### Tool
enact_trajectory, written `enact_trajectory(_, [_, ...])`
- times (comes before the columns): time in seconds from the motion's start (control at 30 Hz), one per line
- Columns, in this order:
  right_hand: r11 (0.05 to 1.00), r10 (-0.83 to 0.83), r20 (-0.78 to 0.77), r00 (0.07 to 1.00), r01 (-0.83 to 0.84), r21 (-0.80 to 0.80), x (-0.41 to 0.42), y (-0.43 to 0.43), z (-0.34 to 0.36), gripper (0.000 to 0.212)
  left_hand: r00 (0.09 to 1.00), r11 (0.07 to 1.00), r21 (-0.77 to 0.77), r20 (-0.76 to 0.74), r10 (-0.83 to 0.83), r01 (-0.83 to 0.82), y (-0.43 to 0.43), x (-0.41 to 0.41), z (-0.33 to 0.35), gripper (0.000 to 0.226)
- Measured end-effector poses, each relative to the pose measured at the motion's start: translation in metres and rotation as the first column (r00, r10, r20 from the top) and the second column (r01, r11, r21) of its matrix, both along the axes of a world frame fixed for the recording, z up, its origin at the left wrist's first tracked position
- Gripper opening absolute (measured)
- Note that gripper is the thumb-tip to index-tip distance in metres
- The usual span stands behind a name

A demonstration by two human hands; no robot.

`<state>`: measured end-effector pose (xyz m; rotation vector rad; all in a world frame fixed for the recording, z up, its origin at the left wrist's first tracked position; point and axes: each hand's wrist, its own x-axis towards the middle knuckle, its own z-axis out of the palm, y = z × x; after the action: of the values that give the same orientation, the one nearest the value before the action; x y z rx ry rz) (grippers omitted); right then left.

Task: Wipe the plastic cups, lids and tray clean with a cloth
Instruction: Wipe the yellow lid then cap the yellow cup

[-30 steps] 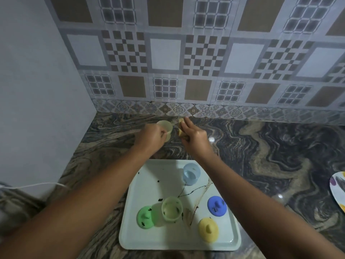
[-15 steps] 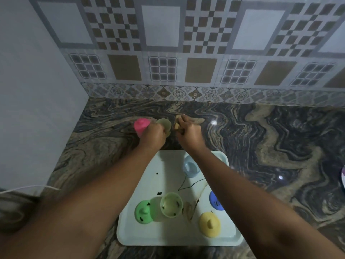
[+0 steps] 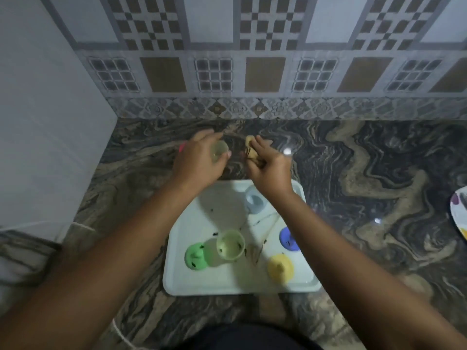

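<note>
left hand [image 3: 199, 160] gripping a pale cup [image 3: 219, 150] over the table [image 3: 379, 173], past the tray [image 3: 227, 284] | right hand [image 3: 267, 168] clutching the bunched cloth [image 3: 250, 147] just beside it | pink object [image 3: 181, 148] peeking out behind the left hand | green cup [image 3: 230, 245], blue cup [image 3: 255, 203], green lid [image 3: 195, 256], blue lid [image 3: 288, 238], yellow lid [image 3: 280, 269] sitting on the speckled tray | plate [image 3: 458, 213] lying at the right edge, well apart | tiled wall [image 3: 265, 74] closing off the far side

A dark marbled counter [image 3: 366, 178] with swirling tan veins meets a patterned tile wall [image 3: 252, 46] at the back and a plain grey wall [image 3: 45, 122] on the left. A plate [image 3: 460, 210] with coloured spots is cut off by the right edge. A white cord [image 3: 78, 225] lies near the grey wall.
</note>
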<state>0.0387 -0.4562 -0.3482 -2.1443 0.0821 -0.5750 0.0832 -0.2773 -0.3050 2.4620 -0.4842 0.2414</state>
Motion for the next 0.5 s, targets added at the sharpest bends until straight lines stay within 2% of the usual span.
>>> enact_trajectory(0.1, [0.994,-0.031,0.031,0.999,0.027,0.110,-0.051,-0.004,0.010,0.040,0.996,0.986,-0.139,0.023,-0.089,0.092,-0.004,-0.049,0.014,0.040])
enact_trajectory(0.2, [0.986,-0.043,0.007,0.999,0.041,0.160,-0.101,-0.011,0.010,0.037,0.980,0.971,-0.140,-0.011,-0.200,0.196,-0.013,-0.099,0.007,0.033])
enact_trajectory(0.3, [0.983,-0.054,-0.065,0.996,0.064,0.170,-0.145,-0.017,-0.001,0.037,0.948,0.952,-0.118,-0.118,-0.295,0.281,-0.024,-0.137,-0.016,0.029])
enact_trajectory(0.4, [0.981,-0.085,-0.112,0.990,0.103,0.163,-0.180,-0.026,-0.017,0.037,0.915,0.937,-0.036,-0.204,-0.348,0.348,-0.037,-0.162,-0.040,0.024])
enact_trajectory(0.5, [0.973,-0.109,-0.187,0.976,0.143,0.182,-0.210,-0.036,-0.033,0.038,0.882,0.891,0.143,-0.275,-0.382,0.431,-0.050,-0.181,-0.060,0.026])
